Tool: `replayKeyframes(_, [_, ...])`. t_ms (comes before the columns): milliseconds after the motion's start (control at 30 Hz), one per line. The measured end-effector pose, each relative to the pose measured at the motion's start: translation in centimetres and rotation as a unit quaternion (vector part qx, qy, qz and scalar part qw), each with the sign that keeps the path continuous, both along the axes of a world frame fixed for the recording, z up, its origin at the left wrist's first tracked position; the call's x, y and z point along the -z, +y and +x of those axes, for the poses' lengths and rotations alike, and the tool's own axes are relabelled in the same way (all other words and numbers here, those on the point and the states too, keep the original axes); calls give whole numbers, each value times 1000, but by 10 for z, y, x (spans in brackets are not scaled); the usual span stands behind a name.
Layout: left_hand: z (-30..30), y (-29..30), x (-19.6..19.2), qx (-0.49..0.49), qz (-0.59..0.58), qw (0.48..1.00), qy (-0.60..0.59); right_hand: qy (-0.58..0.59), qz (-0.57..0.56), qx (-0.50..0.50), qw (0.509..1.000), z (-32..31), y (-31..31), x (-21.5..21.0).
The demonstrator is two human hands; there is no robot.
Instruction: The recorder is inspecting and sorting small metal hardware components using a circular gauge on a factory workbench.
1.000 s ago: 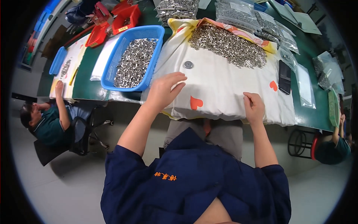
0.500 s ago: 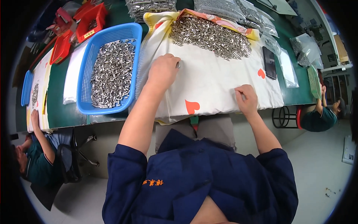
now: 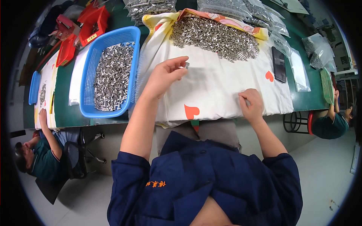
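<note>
The left hand [image 3: 161,78] is pinching a small silvery metal piece [image 3: 186,65] between thumb and fingers, and the hand is covering most of it. That piece is showing above the left half of the heart-print white cloth [image 3: 215,83]; whether it is touching the fabric, I cannot tell. Over at the cloth's near right, the right hand [image 3: 252,104] is sitting half-curled, thumb lying close to the index finger; whether it is holding anything, I cannot tell.

At the cloth's far end, a heap of short metal sleeves [image 3: 215,37] is spreading under a folded-back yellow and pink edge. Just left of the cloth, a blue plastic basket [image 3: 105,114] is carrying more sleeves [image 3: 114,77]. A black phone [image 3: 279,64] is lying along the cloth's right edge. Behind the cloth, clear bags of metal parts [image 3: 224,8] are crowding the green table [image 3: 62,94], and red bins [image 3: 92,27] are standing off to its far left. Well out to the cloth's left, a co-worker in dark green [image 3: 47,154] is sitting; another seated co-worker [image 3: 331,124] is appearing to its right.
</note>
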State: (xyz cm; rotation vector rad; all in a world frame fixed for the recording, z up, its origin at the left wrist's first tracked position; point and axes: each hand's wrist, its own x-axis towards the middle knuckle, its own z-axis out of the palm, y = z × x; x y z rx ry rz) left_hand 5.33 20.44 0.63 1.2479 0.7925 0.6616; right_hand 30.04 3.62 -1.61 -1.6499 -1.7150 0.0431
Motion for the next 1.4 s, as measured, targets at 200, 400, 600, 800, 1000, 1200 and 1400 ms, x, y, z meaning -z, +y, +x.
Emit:
replayKeyframes(200, [12, 7, -2, 31, -206, 966, -155, 28, -15, -20, 999, 2, 0, -3])
replayKeyframes(400, [45, 19, 2, 62, -189, 975, -100, 76, -44, 13, 996, 15, 30, -20])
replayKeyframes(600, [42, 27, 30, 123, -211, 954, -174, -49, -68, 55, 995, 26, 95, -3])
replayKeyframes(800, [34, 35, 32, 149, -188, 954, -181, -88, -58, 60, 993, 15, 120, 9])
replayKeyframes(1000, [34, 35, 27, 151, -191, 959, -147, -147, -98, 83, 981, 15, 121, 2])
replayKeyframes(1200, [33, 33, 25, 105, -203, 960, -162, 29, -142, 57, 988, 6, 125, -28])
replayKeyframes(1400, [36, 32, 17, 39, -205, 963, -169, 468, -127, -124, 866, -24, 155, -23])
